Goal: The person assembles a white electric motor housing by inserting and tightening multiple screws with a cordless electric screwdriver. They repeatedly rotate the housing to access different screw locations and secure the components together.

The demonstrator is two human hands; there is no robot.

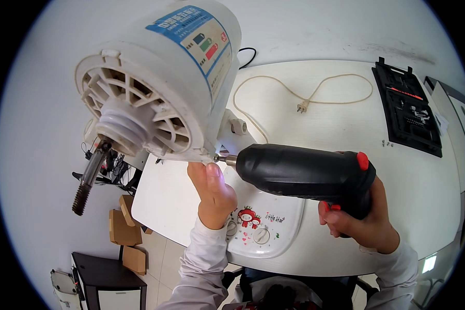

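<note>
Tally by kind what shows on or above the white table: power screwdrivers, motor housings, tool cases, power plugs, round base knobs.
Power screwdriver: 1
Motor housing: 1
Tool case: 1
Power plug: 1
Round knobs: 2
Total: 6

Motor housing [144, 57] white, vented end cap [82, 77] slightly creamier; its label [194, 41] has a blue header, off-white body, and dark-teal, green and red bars. Shaft [90, 168] is silvery up top with dark rusty-brown threads. Power driver [294, 168] black, red switch [362, 160] and trigger, silver bit holder [231, 160]. Base panel [281, 243] white, printed with red cartoon figures, pink hearts and a green speck. Counter [336, 129] white, cord [346, 103] beige. Tool case [395, 111] black with an orange-red strip. Cartons [123, 227] brown. Sleeves [204, 263] pale grey-white.
</note>
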